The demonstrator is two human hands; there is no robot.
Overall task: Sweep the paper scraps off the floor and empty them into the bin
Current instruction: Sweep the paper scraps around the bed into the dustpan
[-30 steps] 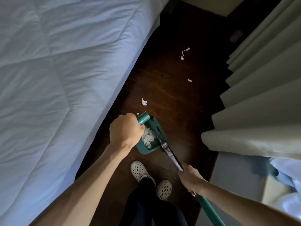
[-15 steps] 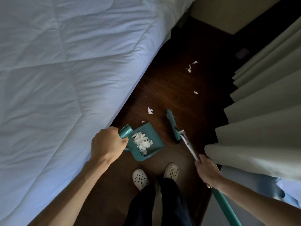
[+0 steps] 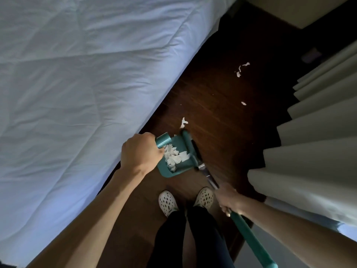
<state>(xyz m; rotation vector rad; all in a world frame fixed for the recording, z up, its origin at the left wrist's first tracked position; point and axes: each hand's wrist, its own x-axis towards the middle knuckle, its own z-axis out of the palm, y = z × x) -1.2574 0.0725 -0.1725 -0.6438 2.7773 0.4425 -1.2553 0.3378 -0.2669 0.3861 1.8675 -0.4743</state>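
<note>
My left hand (image 3: 140,150) grips the handle of a teal dustpan (image 3: 167,172) that sits on the dark wooden floor and holds a heap of white paper scraps (image 3: 174,155). My right hand (image 3: 229,199) holds the teal broom handle (image 3: 249,240). The broom head (image 3: 190,146) rests against the open right side of the dustpan. Loose scraps lie farther along the floor: one just beyond the broom head (image 3: 183,122), a small one (image 3: 243,103), and a curled strip (image 3: 241,69). No bin is in view.
A bed with a white quilt (image 3: 81,89) fills the left side, its edge running diagonally beside the dustpan. Pale curtains (image 3: 316,136) hang on the right. The floor strip (image 3: 218,105) between them is narrow. My feet in white perforated clogs (image 3: 167,203) stand just behind the dustpan.
The broom head, half a second ago apart to the right of the dustpan, has swung left against its mouth. The dustpan has shifted slightly forward.
</note>
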